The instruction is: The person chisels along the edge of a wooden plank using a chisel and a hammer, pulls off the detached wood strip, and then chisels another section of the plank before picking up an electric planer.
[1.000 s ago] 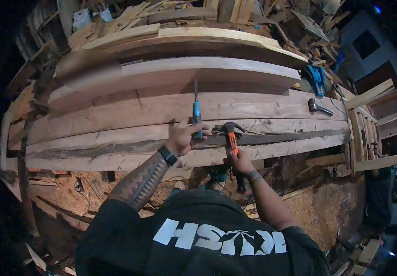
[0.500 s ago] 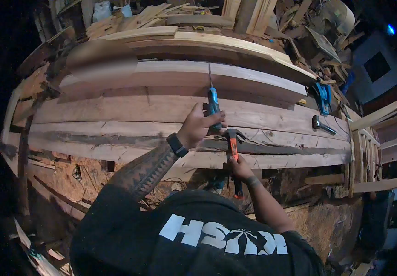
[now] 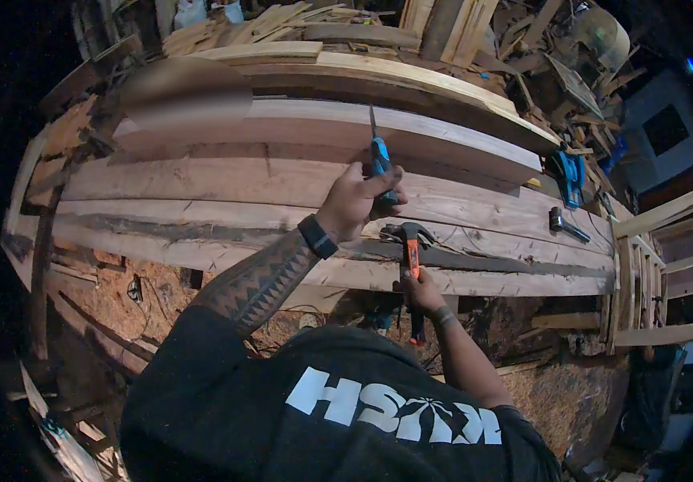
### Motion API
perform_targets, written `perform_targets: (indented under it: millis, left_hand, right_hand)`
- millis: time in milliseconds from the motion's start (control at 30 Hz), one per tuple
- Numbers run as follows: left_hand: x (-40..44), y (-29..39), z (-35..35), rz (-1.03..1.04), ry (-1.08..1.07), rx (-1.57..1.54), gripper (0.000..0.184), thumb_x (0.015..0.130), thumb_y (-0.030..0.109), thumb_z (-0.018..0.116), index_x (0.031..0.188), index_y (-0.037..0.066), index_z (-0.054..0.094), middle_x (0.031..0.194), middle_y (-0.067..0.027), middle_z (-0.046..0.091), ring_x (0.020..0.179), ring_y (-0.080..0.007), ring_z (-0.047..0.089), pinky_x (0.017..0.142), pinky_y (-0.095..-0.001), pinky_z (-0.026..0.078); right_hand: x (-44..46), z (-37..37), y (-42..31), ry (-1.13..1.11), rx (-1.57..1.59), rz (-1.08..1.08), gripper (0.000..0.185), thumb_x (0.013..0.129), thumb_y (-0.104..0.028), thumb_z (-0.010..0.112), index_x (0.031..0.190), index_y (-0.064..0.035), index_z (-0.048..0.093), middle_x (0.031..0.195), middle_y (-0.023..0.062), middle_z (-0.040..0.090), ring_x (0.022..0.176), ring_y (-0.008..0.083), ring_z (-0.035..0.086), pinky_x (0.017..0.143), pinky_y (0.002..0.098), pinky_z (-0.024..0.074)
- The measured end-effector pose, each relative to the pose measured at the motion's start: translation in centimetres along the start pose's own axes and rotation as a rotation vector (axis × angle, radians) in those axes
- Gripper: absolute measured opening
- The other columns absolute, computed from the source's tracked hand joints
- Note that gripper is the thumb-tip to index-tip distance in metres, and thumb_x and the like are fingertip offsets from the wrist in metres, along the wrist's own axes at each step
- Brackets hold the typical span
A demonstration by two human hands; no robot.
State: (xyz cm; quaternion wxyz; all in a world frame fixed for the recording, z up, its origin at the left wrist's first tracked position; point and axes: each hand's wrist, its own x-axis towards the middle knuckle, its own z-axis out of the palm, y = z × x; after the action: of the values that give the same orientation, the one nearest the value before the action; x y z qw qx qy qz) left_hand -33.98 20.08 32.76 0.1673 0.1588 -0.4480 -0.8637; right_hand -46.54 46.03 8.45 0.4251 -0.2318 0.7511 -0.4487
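My left hand (image 3: 354, 202) is closed around the blue-and-black handle of a chisel (image 3: 381, 157). Its narrow dark blade points away from me, over the front of a thick squared beam (image 3: 322, 136); I cannot tell whether the tip touches the wood. Lower and to the right, my right hand (image 3: 423, 293) grips a claw hammer (image 3: 412, 259) with an orange-and-black handle, the head pointing up and away. Both hands are above wide, pale planks (image 3: 282, 209) with a dark split running along them.
Past the beam lie more long boards (image 3: 411, 76) and scrap wood (image 3: 250, 32). To the right are a blue power tool (image 3: 569, 178), a dark cylindrical tool (image 3: 569, 226) and a wooden frame (image 3: 644, 265). Sawdust (image 3: 154, 297) covers the ground nearer me. A blurred patch hides the beam's upper left.
The chisel and my left hand have shifted slightly right in view, and the hand is now farther from the hammer head. The view has moved a little. Both tools remain held.
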Motion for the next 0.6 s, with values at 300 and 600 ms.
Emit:
perform_targets:
  millis: [300,600]
  left_hand:
    - [0.4,0.9,-0.1,-0.051,0.097,-0.032,0.037,0.095,0.035,0.071,0.112,0.008,0.053,0.092,-0.0059,0.064,0.082,-0.017,0.069,0.067,-0.0326,0.06]
    - [6.5,-6.3,-10.9,0.011,0.324,0.67,0.036,0.091,0.018,0.068,0.117,0.004,0.047,0.097,-0.0134,0.065,0.086,-0.0274,0.069,0.074,-0.0383,0.058]
  right_hand:
    - [2.0,-0.5,3.9,0.01,-0.066,-0.07,0.029,0.105,-0.036,0.054,0.111,-0.0081,0.057,0.078,0.0,0.061,0.06,0.0095,0.052,0.053,0.0278,0.044]
    - [1.1,-0.4,2.4,-0.016,0.032,-0.018,0.031,0.104,-0.036,0.056,0.116,-0.0068,0.057,0.082,0.0016,0.062,0.064,0.0111,0.054,0.057,0.0302,0.0456]
